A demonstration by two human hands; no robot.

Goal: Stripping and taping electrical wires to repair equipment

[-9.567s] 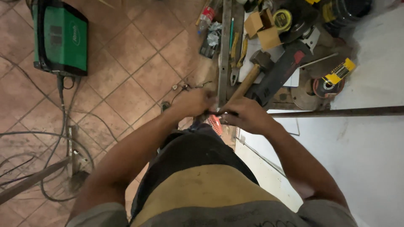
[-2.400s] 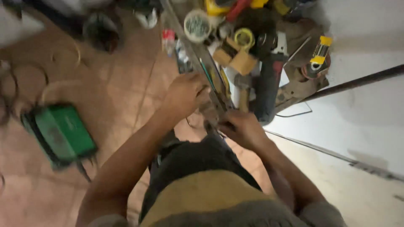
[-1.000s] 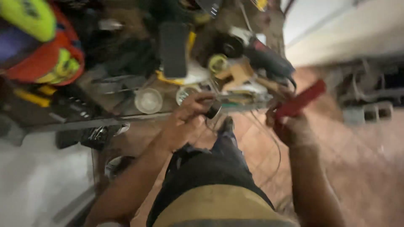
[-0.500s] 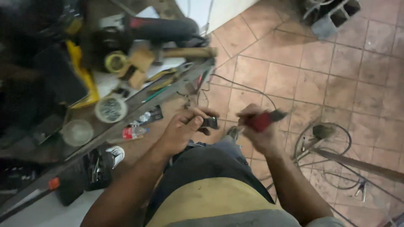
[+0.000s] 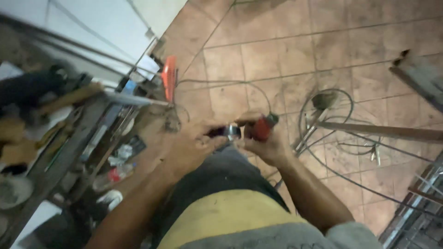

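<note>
The person is standing over the tiled floor (image 5: 286,50), holding both hands together in front of the waist. The right hand (image 5: 267,140) is wrapping its fingers closed round a red-handled tool (image 5: 262,128), whose tip is pointing toward a small metal piece (image 5: 232,132). The left hand (image 5: 194,146) is pinching that piece between curled fingers, the two hands almost touching. To the left a cluttered workbench (image 5: 60,152) is blurring past, with an orange tool (image 5: 169,83) at its end. Coiled cable (image 5: 332,129) is lying on the tiles beside the right hand, and a metal bar (image 5: 383,131) is crossing it. Compared with half a second ago, the view has swung rightward, and the hands have drawn closer together.
</note>
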